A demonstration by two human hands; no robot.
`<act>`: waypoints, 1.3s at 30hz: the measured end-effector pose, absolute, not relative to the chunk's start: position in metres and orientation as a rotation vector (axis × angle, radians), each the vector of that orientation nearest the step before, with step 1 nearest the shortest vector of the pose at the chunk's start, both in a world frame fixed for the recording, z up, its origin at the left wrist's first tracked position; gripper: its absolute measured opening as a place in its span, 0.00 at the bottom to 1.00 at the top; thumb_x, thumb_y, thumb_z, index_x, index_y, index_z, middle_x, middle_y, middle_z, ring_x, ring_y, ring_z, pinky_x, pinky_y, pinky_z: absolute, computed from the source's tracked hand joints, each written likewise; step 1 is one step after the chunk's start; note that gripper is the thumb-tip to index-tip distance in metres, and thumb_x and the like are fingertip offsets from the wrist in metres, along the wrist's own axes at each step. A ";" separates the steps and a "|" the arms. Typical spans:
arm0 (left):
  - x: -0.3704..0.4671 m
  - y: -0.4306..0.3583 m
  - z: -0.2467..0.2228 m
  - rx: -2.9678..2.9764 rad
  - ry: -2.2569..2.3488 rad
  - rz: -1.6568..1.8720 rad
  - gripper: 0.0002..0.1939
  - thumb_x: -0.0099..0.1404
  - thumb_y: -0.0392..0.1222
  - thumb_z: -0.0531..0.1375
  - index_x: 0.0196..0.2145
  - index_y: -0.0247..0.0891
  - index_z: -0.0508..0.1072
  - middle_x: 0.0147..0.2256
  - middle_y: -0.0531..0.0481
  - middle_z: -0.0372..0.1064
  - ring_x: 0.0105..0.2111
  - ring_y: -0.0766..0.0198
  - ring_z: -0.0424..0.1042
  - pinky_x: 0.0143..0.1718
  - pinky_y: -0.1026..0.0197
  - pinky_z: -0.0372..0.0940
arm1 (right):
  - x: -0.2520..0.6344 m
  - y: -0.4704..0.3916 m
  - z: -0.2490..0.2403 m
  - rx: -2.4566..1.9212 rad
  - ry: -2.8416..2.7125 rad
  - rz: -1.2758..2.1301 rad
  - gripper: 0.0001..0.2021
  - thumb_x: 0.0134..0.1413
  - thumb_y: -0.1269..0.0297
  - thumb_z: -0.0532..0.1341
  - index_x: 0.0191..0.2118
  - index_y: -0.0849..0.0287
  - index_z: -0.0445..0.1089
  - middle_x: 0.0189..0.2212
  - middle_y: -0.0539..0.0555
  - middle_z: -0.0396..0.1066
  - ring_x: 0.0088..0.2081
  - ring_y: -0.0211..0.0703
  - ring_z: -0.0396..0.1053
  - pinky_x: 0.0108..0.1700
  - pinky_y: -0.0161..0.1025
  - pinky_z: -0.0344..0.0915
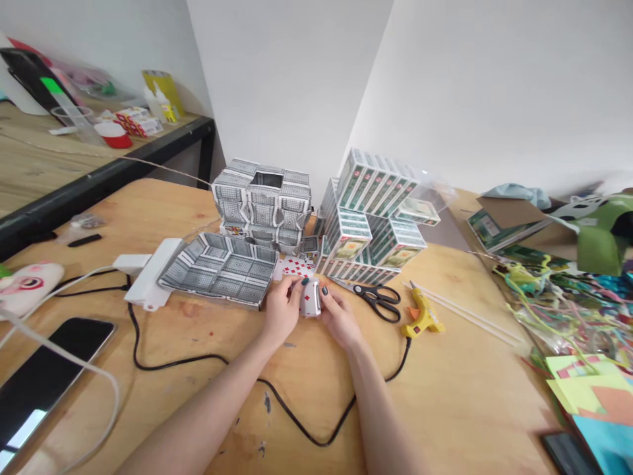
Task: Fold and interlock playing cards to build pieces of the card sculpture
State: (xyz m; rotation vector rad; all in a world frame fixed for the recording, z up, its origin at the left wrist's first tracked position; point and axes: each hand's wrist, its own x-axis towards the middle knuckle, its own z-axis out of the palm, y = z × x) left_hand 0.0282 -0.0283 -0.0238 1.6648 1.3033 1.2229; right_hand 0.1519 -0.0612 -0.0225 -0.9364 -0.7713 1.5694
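Between my two hands is a playing card (310, 300) with red diamonds, bent into a curved shape. My left hand (284, 305) pinches its left side, and my right hand (340, 316) closes on its right edge. Just beyond them lie several loose playing cards (295, 266), face up. To the left of my left hand sits a shallow tray built of playing cards (232, 290), with patterned backs showing. Behind it stands a box-like structure of playing cards (262, 204) with a square opening on top. Stacked card packs (343, 232) rise beyond my right hand.
Black-handled scissors (378, 300) and a yellow glue gun (422, 315) lie to the right, with clear glue sticks (469, 316) past them. The glue gun's black cord (277, 396) crosses the table near my forearms. A white power strip (158, 274) and a phone (54, 369) are at left.
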 end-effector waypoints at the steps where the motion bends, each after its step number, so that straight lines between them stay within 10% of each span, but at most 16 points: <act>1: 0.028 -0.028 -0.024 1.669 1.321 1.230 0.10 0.63 0.42 0.51 0.34 0.37 0.69 0.29 0.50 0.70 0.28 0.65 0.69 0.30 0.64 0.63 | 0.151 -0.061 -0.022 -0.917 -0.775 1.585 0.16 0.45 0.51 0.61 0.35 0.60 0.69 0.30 0.54 0.72 0.33 0.44 0.70 0.32 0.40 0.67; 27: 0.033 -0.021 -0.026 1.050 1.050 1.265 0.17 0.55 0.44 0.57 0.42 0.34 0.70 0.34 0.46 0.72 0.30 0.64 0.71 0.28 0.63 0.67 | 0.157 -0.067 -0.012 -0.881 -0.781 1.777 0.23 0.40 0.53 0.63 0.43 0.57 0.67 0.33 0.54 0.72 0.29 0.43 0.70 0.24 0.36 0.67; 39: 0.036 -0.021 -0.030 0.923 1.074 1.266 0.15 0.52 0.37 0.56 0.40 0.33 0.70 0.38 0.45 0.71 0.35 0.59 0.72 0.31 0.58 0.70 | 0.164 -0.062 -0.018 -0.919 -0.495 1.364 0.16 0.49 0.51 0.53 0.35 0.58 0.68 0.29 0.55 0.72 0.29 0.45 0.70 0.23 0.36 0.63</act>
